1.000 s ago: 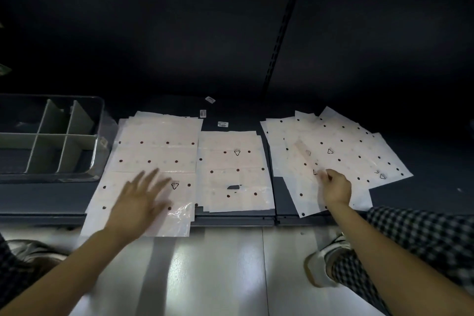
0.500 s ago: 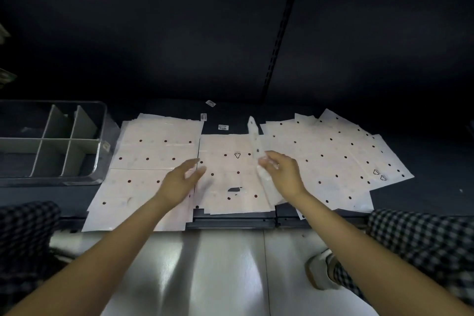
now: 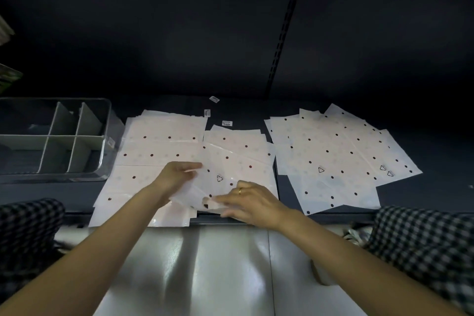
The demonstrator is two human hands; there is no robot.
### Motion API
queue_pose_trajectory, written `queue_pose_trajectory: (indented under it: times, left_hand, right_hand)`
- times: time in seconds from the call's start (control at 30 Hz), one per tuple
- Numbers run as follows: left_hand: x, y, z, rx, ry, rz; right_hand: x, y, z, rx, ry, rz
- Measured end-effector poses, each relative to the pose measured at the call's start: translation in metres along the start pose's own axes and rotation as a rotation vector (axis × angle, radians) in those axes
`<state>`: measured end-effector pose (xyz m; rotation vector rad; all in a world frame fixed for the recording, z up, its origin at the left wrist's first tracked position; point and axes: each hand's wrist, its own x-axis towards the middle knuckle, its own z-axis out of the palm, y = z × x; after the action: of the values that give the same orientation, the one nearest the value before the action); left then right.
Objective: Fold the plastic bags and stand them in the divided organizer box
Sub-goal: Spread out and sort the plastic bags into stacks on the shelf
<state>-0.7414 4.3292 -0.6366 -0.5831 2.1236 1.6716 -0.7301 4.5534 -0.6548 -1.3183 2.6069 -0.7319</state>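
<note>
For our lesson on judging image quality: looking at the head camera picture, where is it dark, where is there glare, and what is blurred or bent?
Head view: the back wall is nearly black; the pale floor shows soft glare streaks; the right hand and the bag that both hands work are motion-blurred; the shelf edge and organizer box bow from wide-angle distortion.
</note>
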Motion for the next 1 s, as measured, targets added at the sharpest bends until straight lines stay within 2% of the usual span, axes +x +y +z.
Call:
queue_pose_trajectory:
  times: [0.07,0.2,0.27,0.4,0.47,0.6,0.7,0.8,0.9,1.0]
  left_hand:
    - [0.002,-0.007,-0.006,0.02,0.101,0.064]
    - [0.007,-0.021,-0.032,0.059,0.355,0.204]
    - [0.008,-0.032,-0.049,0.058,0.456,0.217]
    - [0.009,-0.062,-0.08,0.141,0.564,0.133]
    - [0.006,-0.071,-0.091,0.217,0.574,0.075]
    - [-0.001,-0.074,-0.101,0.38,0.573,0.05]
    - [-0.003,-0.075,-0.101,0.61,0.588,0.183]
    - [-0.004,-0.075,-0.09,0.904,0.548,0.34]
    - [0.001,-0.075,-0.071,1.093,0.395,0.451]
    - [0.007,-0.084,-0.054,1.049,0.128,0.294]
  right_hand:
    - [-0.005,0.014,-0.004,0.058,0.038,0.142]
    - [-0.032,0.058,-0.017,0.037,0.307,0.508]
    - [-0.054,0.084,-0.024,0.007,0.384,0.73]
    - [-0.1,0.125,-0.04,-0.107,0.359,1.179]
    - [-0.12,0.136,-0.045,-0.144,0.317,1.316]
    - [-0.141,0.146,-0.047,-0.247,0.268,1.354]
    - [-0.14,0.149,-0.05,-0.284,0.33,1.337]
    - [-0.133,0.147,-0.05,-0.207,0.443,1.351]
    - [-0.112,0.136,-0.047,-0.021,0.555,1.262]
    - [-0.082,0.119,-0.043,0.147,0.561,1.066]
